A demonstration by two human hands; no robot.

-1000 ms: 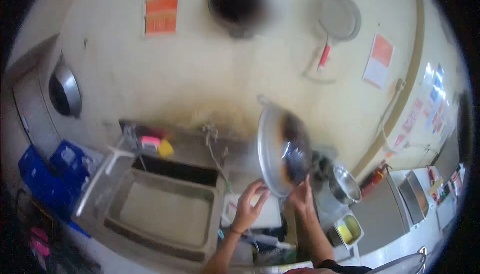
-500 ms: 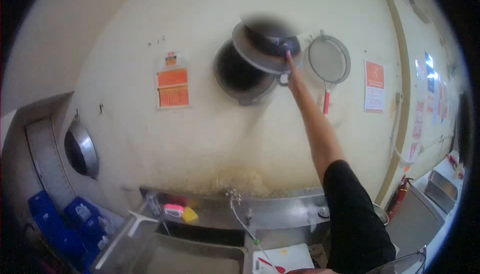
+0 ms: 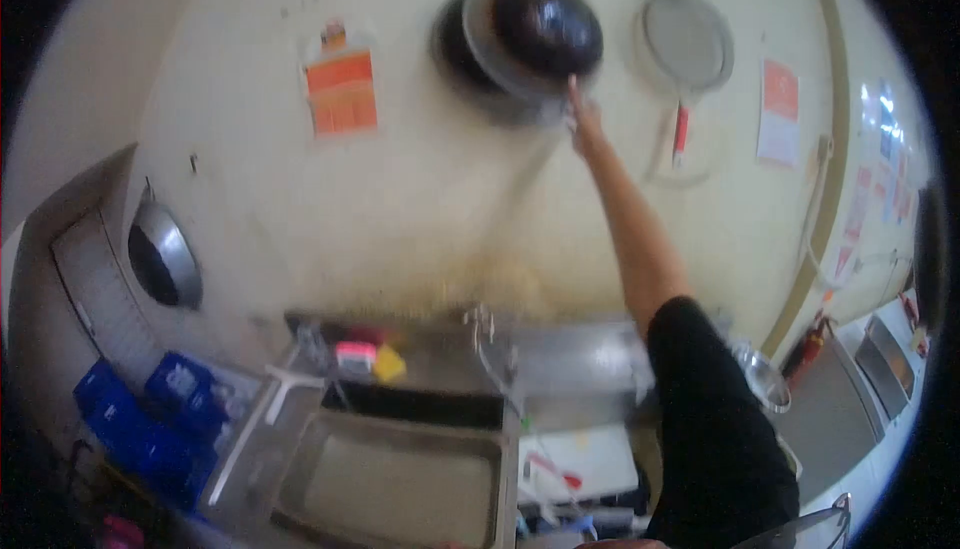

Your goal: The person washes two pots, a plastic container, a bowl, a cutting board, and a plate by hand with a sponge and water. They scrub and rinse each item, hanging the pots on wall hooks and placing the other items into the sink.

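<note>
My right hand reaches up to the wall, on the lower rim of a dark-bottomed wok. The thumb or a finger points up along the wok's outside, and the other fingers look curled at the rim, partly blurred. The wok's rounded base faces me. Behind it, a second dark wok hangs on the wall, mostly covered. To the right of my hand hangs a round mesh strainer with a red handle. My left hand is out of view.
Below the wall runs a steel sink with a tap. A pink sponge and a yellow sponge lie on its back ledge. A white board is at right, blue crates at left. Another wok hangs far left.
The view has tilted down, so the wall items sit higher in the frame. The wok in my right hand has come lower against the wall, over the hanging wok, its base turned more toward me.
</note>
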